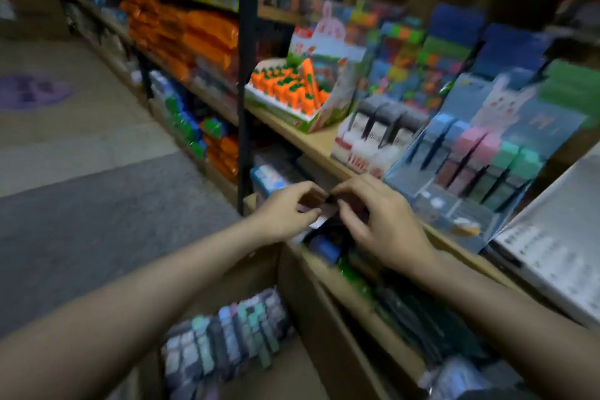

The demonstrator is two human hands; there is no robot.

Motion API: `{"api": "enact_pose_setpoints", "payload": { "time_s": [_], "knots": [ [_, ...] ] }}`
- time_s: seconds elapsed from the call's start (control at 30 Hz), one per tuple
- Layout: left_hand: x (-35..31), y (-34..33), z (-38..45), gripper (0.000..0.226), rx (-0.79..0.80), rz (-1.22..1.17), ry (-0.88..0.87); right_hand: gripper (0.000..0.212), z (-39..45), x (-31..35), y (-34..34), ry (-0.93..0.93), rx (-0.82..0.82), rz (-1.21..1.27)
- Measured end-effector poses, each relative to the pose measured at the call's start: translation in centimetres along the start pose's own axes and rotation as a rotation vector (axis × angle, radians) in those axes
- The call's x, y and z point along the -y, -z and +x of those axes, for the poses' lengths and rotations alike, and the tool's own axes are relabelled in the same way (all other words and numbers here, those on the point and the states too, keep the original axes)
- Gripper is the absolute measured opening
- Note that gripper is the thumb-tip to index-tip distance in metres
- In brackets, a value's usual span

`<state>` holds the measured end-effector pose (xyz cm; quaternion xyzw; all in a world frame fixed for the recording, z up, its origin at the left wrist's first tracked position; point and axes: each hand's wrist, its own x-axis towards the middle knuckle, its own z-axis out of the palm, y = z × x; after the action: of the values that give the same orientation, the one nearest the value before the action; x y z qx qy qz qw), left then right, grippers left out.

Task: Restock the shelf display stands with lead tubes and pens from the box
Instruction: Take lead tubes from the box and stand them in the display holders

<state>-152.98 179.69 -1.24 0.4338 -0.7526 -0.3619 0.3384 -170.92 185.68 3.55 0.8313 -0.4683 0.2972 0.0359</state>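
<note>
Grey and tan floor (81, 191) fills the left side, with a purple round sticker (32, 91) on it. Behind it, shelving runs back with stacked orange packs (194, 39). Low in the foreground, a cardboard box (292, 377) holds bundled packs of pastel-capped tubes (227, 347). Above the box, the left hand (289, 208) and right hand (383, 221) meet in front of the wooden shelf (311, 140), fingers curled and pinching a small dark item (329, 200) between them; blur hides what it is. On the shelf stands a carrot-themed display stand (292, 91), then a stand of dark-capped tubes (373, 133), then a blue bunny stand (480, 153) holding blue, pink and green capped tubes, its front slots partly unfilled. Farthest right lies a grey printed carton (558, 237).
</note>
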Motion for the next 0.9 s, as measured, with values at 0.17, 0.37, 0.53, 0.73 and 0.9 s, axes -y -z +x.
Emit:
{"api": "enact_pose_setpoints", "payload": {
  "time_s": [0.17,0.37,0.53,0.73,0.9],
  "knots": [
    [7.8,0.0,-9.6,0.033,0.194,0.249,0.390,0.021,-6.3,1.4,-8.5,-0.088,0.443,0.121],
    [16.7,-6.8,-19.2,0.028,-0.162,0.227,0.831,0.044,-11.6,2.4,-18.8,-0.325,0.811,0.175],
    [20.0,-12.0,-20.2,0.021,-0.387,0.029,1.093,0.043,-13.8,1.8,-24.6,-0.629,0.839,0.265],
    [23.2,-13.2,-19.0,0.034,-0.652,-0.038,1.181,0.041,-15.7,1.7,-29.5,-0.901,0.803,0.256],
    [23.8,-13.9,-18.2,0.031,-0.697,0.074,1.141,0.038,-16.3,2.5,-31.6,-0.949,0.693,0.249]
  ]
}}
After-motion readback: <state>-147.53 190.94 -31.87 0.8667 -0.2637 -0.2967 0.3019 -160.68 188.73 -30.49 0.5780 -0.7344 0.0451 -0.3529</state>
